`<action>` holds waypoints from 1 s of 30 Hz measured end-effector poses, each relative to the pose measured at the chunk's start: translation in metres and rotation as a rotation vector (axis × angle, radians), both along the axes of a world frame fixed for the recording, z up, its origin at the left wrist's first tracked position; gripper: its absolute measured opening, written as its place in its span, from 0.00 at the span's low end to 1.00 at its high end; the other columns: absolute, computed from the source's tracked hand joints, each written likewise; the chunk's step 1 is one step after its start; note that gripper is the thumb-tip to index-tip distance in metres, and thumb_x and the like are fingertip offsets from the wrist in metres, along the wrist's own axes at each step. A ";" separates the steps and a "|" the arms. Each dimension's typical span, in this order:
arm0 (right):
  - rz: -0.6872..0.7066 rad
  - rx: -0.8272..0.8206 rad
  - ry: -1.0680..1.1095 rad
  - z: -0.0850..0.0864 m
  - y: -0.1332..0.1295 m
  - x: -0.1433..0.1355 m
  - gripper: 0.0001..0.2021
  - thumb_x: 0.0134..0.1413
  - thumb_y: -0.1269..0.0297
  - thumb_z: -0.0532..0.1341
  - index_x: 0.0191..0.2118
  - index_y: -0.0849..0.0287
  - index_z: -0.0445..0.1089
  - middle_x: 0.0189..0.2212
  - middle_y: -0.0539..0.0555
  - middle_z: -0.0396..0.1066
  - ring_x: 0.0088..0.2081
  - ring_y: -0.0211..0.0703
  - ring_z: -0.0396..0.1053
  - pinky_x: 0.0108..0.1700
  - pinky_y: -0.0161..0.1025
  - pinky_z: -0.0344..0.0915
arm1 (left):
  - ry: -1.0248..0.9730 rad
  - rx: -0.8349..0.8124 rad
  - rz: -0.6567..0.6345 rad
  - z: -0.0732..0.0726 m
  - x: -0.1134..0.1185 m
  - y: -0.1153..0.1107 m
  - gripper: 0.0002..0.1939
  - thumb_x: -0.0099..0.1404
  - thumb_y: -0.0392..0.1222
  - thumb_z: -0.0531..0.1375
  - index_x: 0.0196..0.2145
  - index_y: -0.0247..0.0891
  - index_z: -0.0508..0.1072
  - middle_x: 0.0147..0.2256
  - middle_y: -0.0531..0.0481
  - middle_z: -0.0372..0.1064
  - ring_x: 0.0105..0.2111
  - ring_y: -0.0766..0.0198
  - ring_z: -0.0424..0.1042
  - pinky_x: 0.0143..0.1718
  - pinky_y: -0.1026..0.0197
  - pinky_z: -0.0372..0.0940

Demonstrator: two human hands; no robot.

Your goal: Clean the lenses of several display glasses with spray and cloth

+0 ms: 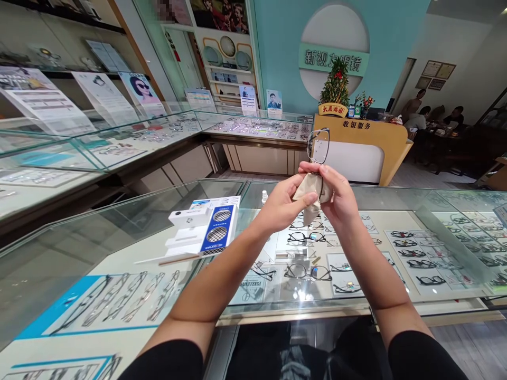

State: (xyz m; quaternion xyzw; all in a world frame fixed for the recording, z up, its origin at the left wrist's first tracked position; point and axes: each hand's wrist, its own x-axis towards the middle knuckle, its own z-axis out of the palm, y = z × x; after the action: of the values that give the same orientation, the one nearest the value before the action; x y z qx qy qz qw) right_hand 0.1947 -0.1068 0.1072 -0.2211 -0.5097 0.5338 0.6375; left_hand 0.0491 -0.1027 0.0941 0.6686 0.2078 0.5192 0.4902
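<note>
Both of my hands are raised together above the glass counter, near the middle of the head view. My left hand (pixel 283 203) is closed on a beige cloth (pixel 307 192), its thumb lying over the front. My right hand (pixel 338 195) wraps round the cloth's other side, its fingers near the lower part of a pair of eyeglasses (pixel 319 146). One lens with a thin dark rim stands upright above my fingertips. The rest of the frame is largely hidden by the cloth and my fingers.
A glass display counter (pixel 233 311) holding rows of eyeglasses lies below my arms. White and blue boxes (pixel 217 229) and a small white bottle (pixel 264 197) stand left of my hands. Beyond is a wooden cashier desk (pixel 396 145); people sit at the far right.
</note>
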 end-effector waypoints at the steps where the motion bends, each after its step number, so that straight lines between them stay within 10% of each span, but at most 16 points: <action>1: 0.010 -0.010 0.008 0.000 -0.001 -0.002 0.12 0.53 0.48 0.75 0.37 0.50 0.86 0.46 0.51 0.87 0.52 0.49 0.81 0.61 0.49 0.76 | -0.010 -0.002 0.024 0.000 0.000 -0.001 0.30 0.59 0.61 0.76 0.47 0.35 0.80 0.38 0.46 0.78 0.34 0.62 0.73 0.36 0.62 0.67; 8: 0.080 -0.021 -0.027 -0.001 -0.010 -0.011 0.14 0.53 0.48 0.74 0.38 0.51 0.85 0.52 0.52 0.85 0.56 0.50 0.80 0.62 0.48 0.76 | -0.109 0.032 0.283 0.007 0.005 -0.012 0.30 0.60 0.71 0.71 0.33 0.37 0.79 0.24 0.53 0.67 0.24 0.68 0.61 0.26 0.62 0.57; 16: 0.023 -0.008 -0.098 0.004 0.004 0.012 0.12 0.52 0.47 0.75 0.34 0.50 0.85 0.49 0.52 0.85 0.57 0.52 0.79 0.62 0.52 0.74 | 0.007 -0.156 -0.030 0.008 -0.025 0.014 0.32 0.63 0.72 0.69 0.39 0.35 0.83 0.32 0.45 0.78 0.32 0.61 0.74 0.36 0.59 0.68; 23: 0.137 0.054 -0.280 0.005 0.010 0.022 0.11 0.55 0.50 0.73 0.32 0.51 0.86 0.51 0.54 0.83 0.64 0.51 0.73 0.73 0.50 0.60 | -0.131 -0.262 0.024 0.016 -0.037 0.019 0.27 0.67 0.62 0.71 0.44 0.32 0.84 0.42 0.38 0.83 0.47 0.51 0.82 0.51 0.52 0.75; 30: 0.242 0.009 -0.397 0.000 0.010 0.016 0.11 0.55 0.49 0.73 0.33 0.49 0.87 0.40 0.51 0.83 0.48 0.45 0.74 0.65 0.47 0.64 | -0.231 -0.314 0.140 0.020 -0.040 0.020 0.27 0.72 0.59 0.67 0.50 0.29 0.81 0.51 0.32 0.82 0.54 0.48 0.81 0.57 0.51 0.77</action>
State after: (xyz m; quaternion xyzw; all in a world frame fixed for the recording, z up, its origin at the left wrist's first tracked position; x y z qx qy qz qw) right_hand 0.2103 -0.0967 0.1071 -0.2561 -0.6502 0.5503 0.4569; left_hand 0.0093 -0.0832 0.1137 0.5041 0.2744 0.5863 0.5717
